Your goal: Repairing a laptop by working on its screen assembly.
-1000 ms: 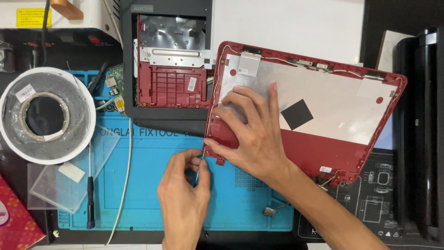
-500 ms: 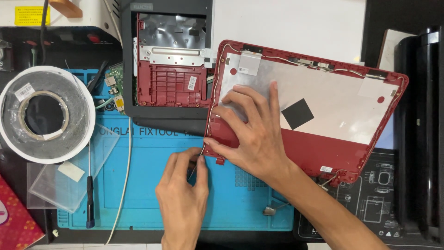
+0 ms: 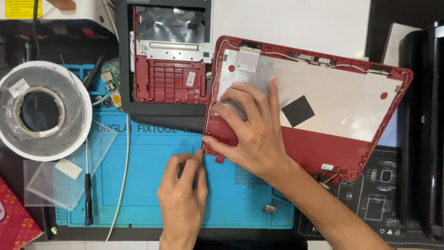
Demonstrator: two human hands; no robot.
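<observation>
The left hand (image 3: pixel 182 201) was curled narrow, thumb and forefinger pinched on a thin tool whose tip reached up to the lower left corner of the red laptop lid shell (image 3: pixel 323 143); what kind of tool it was could not be told. Just above and to its right, the right hand (image 3: pixel 252 127) lay spread wide and flat on the shell's inner face, fingers fanned over the silvery foil lining and the thumb along the red edge beside the tool tip. The shell lay tilted, its far end stretching away to the right of the right hand, with a black square pad (image 3: pixel 298 111) just beyond the fingertips. Under both hands lay a blue repair mat (image 3: pixel 148 185). Above the left hand sat the laptop base (image 3: pixel 169 69), open, with its red inner frame showing. Well to the left of the left hand lay a dark-handled screwdriver (image 3: pixel 88 194) and a white cable (image 3: pixel 124 185) on the mat, a clear plastic sheet (image 3: pixel 60 180) beyond them, and farther up a large roll of tape (image 3: pixel 41 111).
</observation>
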